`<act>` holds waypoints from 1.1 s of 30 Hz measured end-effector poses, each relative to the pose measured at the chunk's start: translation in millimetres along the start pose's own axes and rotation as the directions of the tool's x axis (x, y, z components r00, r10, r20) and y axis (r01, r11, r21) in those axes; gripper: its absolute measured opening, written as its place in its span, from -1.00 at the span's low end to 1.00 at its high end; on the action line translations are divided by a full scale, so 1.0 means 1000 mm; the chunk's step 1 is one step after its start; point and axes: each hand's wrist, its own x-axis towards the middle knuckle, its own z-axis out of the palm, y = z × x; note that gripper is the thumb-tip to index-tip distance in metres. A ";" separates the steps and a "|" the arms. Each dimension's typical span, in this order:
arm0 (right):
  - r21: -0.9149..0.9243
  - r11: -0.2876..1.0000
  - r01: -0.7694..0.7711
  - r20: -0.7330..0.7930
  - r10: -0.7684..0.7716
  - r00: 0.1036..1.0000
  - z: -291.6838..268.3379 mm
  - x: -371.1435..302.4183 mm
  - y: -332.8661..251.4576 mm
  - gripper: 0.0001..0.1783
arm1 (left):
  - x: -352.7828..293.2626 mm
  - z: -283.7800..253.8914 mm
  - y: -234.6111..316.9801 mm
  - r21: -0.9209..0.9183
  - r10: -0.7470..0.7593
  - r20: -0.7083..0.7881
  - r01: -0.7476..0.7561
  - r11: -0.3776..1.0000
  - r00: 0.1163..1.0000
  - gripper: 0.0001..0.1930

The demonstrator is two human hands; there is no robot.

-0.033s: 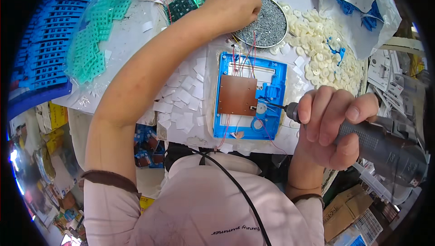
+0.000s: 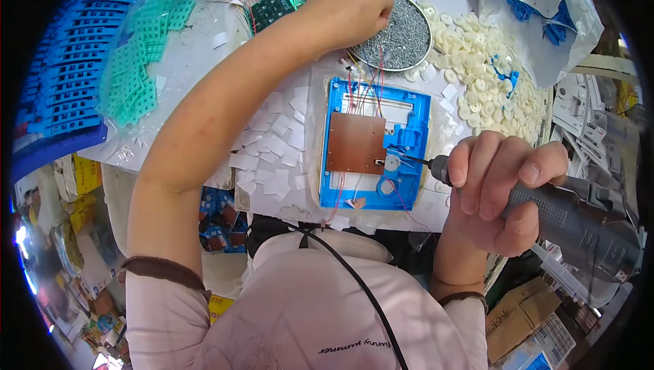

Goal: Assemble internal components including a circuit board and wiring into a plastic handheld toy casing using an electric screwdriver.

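My left hand (image 2: 351, 5) reaches over a round dish (image 2: 431, 37) of small metal screws (image 2: 403, 35). Its fingers are curled together at the dish's left side; anything between the fingertips is hidden. My right hand (image 2: 496, 193) is wrapped round a dark grey electric screwdriver (image 2: 579, 230), its bit pointing left. The bit reaches over the right side of a blue plastic housing (image 2: 421, 121), near a small white disc (image 2: 392, 163). Inside the housing lies a brown circuit board (image 2: 355, 144) with thin red wires running from it. Whether the bit touches anything is unclear.
Cream plastic discs (image 2: 490, 90) are heaped right of the dish. Green circuit boards (image 2: 272, 12) with wires lie behind my left forearm. White paper squares (image 2: 276, 145) are scattered left of the housing. Farther left are bagged green grids (image 2: 139, 63) and stacked blue parts (image 2: 85, 50).
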 end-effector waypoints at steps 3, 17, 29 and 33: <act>-0.004 1.000 -0.009 -0.022 0.009 1.000 0.001 -0.002 0.009 -0.57 | 0.005 0.003 -0.001 -0.032 -0.007 -0.051 0.006 0.999 0.999 -0.85; -0.060 0.996 -0.071 0.018 0.072 0.997 0.014 0.006 0.050 -0.73 | 0.010 0.005 -0.012 0.022 0.096 -0.142 -0.094 0.995 0.985 -0.69; -0.092 0.995 -0.049 0.042 0.053 0.998 0.022 0.012 0.040 -0.66 | -0.117 -0.033 0.053 -0.360 0.128 -0.184 -0.188 0.914 0.975 -0.81; 0.023 0.999 -0.032 0.197 0.026 0.980 0.026 0.022 0.017 -0.64 | -0.144 -0.027 0.067 -0.445 0.113 -0.148 -0.168 0.879 0.983 -0.82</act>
